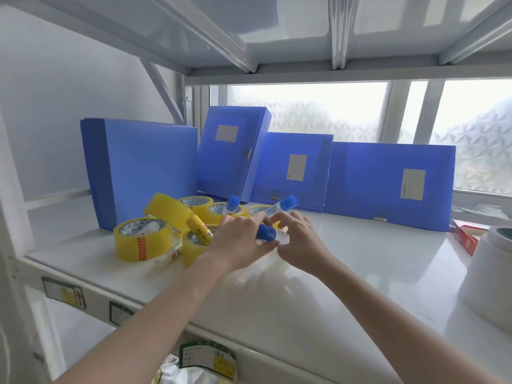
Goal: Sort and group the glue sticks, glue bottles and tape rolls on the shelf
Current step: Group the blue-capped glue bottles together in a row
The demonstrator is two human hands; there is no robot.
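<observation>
Between the left hand and right hand, both pinching it, lies a blue-capped glue bottle.

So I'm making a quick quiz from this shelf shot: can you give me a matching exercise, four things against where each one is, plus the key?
Things:
1. glue bottle with blue cap
2. front tape roll
3. blue file boxes
4. red box

Places:
A. standing along the back of the shelf
B. at the shelf's right edge
C. between the left hand and right hand
D. front left of the yellow cluster

Pairs: 1-C, 2-D, 3-A, 4-B
</observation>
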